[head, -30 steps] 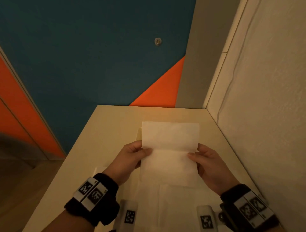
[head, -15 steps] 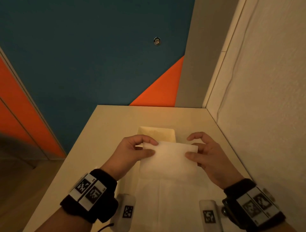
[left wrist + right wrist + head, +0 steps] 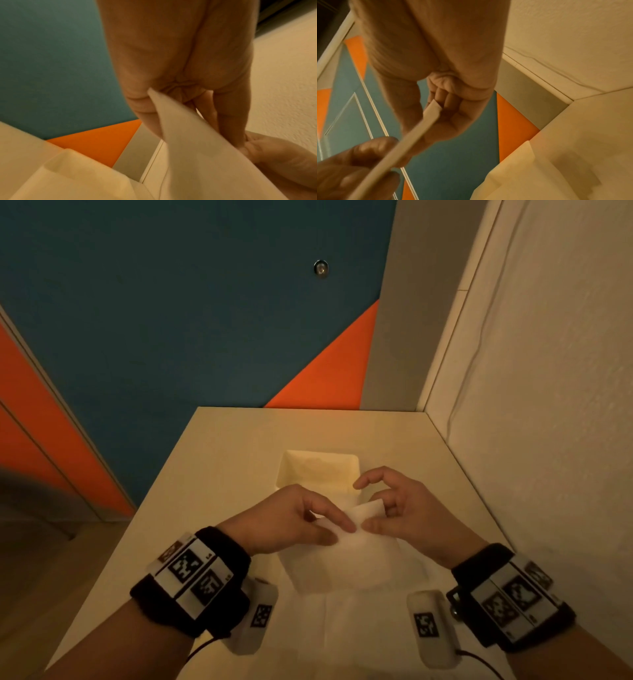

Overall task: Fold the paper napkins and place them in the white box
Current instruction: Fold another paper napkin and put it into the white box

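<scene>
head view: left hand (image 3: 291, 520) and right hand (image 3: 407, 513) pinch a folded napkin (image 3: 346, 559) above flat napkins (image 3: 363, 621) on the table (image 3: 219, 460), just before the white box (image 3: 318, 470).
left wrist view: thumb and fingers (image 3: 229, 121) pinch the napkin's edge.
right wrist view: napkin edge-on, thumb against it, other fingers (image 3: 447, 97) curled.

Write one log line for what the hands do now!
step: folding | both hands pinch napkin | white box: behind
</scene>
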